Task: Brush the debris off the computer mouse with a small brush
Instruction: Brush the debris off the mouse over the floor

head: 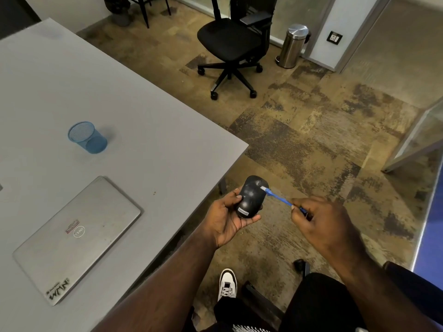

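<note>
The left hand (226,220) holds the black Lenovo computer mouse (251,196) clear of the grey worktop (143,130), out over the patterned floor (311,130). Its grip is clamped on the mouse: the thumb lies along the near-left side and the fingers curl under and round the rear end, button side facing up.

The right hand (321,221) pinches the rear end of the small blue brush (278,197), its grip closed on the handle. The pale bristle tip touches the upper face of the mouse, just beside the scroll wheel.

Status, as a judgement: brushing is under way. Both items are picked up and the bristles are in contact, so the pick-up steps are complete. Debris on the mouse is too small to make out, so the cleaned share cannot be stated. The rear shell and the sides likely remain to be brushed.

On the worktop lie a closed silver Dell laptop (76,238) and, well apart from it, a blue mesh pen cup (87,137).
</note>
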`<act>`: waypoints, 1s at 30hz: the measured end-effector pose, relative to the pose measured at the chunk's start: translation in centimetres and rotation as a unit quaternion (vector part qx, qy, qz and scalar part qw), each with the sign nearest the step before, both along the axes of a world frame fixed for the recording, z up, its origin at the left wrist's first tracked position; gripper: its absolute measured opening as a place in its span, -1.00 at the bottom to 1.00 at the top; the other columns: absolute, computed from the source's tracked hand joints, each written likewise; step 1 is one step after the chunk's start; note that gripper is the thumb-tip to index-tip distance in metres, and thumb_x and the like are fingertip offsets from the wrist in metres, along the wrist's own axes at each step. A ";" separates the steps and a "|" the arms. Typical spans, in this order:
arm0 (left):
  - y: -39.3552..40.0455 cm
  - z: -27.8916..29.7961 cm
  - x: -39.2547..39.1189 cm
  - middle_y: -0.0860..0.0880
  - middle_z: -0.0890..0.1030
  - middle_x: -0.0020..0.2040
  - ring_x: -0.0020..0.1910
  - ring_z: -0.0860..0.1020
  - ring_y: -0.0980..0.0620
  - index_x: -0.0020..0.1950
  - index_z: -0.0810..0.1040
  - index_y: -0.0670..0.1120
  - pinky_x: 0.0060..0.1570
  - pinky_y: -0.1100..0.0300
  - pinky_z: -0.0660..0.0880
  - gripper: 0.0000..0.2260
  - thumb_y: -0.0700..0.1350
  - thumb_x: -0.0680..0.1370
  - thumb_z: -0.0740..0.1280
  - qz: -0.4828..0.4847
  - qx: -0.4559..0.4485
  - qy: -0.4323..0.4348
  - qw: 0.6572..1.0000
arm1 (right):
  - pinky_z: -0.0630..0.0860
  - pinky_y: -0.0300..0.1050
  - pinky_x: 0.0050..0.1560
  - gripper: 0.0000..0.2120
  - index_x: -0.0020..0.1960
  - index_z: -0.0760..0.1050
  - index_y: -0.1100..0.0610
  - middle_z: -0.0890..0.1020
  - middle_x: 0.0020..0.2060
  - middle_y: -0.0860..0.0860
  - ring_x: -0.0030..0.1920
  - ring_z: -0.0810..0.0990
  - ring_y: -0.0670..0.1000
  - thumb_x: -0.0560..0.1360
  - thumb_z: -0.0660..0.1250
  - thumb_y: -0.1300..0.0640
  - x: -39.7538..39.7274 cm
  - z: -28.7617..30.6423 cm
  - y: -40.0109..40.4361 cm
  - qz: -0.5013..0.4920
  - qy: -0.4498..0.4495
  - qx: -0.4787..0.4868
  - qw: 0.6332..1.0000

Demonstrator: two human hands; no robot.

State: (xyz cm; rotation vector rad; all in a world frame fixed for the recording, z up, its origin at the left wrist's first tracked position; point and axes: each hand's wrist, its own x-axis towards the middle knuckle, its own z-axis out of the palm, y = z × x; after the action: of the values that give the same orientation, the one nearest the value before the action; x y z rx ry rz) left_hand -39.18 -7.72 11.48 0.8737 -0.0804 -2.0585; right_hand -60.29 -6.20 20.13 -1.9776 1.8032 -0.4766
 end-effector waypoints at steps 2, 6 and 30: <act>-0.1 0.0 0.0 -0.30 0.55 0.21 0.09 0.59 -0.26 0.29 0.49 -0.16 -0.03 -0.08 0.63 -0.62 -0.26 0.46 0.28 0.014 -0.002 -0.011 1.000 | 0.43 -0.34 -0.44 -0.77 0.11 0.68 0.02 0.61 -0.22 -0.16 -0.36 0.55 -0.18 0.49 0.36 0.06 0.1 0.1 0.8 0.042 -0.011 0.011 0.999; 0.0 0.1 0.1 -0.30 0.56 0.15 0.06 0.60 -0.24 0.26 0.50 -0.19 -0.04 -0.09 0.63 -0.63 -0.28 0.45 0.28 0.025 0.003 -0.005 1.000 | 0.46 -0.25 -0.47 -0.80 0.06 0.69 0.00 0.59 -0.27 -0.18 -0.33 0.58 -0.13 0.48 0.37 0.09 0.1 0.4 1.1 0.063 -0.069 0.008 0.996; 0.4 0.0 -0.3 -0.34 0.37 0.42 0.20 0.53 -0.26 0.47 0.34 -0.18 0.11 -0.09 0.57 -0.49 -0.36 0.51 0.15 -0.030 -0.016 0.010 0.999 | 0.37 -0.39 -0.48 -0.83 0.04 0.70 0.02 0.51 -0.36 -0.19 -0.32 0.54 -0.26 0.49 0.38 0.10 0.4 0.4 0.7 0.052 -0.043 0.029 0.997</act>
State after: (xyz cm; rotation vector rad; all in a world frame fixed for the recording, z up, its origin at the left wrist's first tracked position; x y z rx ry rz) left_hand -39.47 -7.27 11.51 0.8406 -0.1300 -2.1150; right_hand -59.87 -5.46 20.50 -1.9687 1.6350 -0.4630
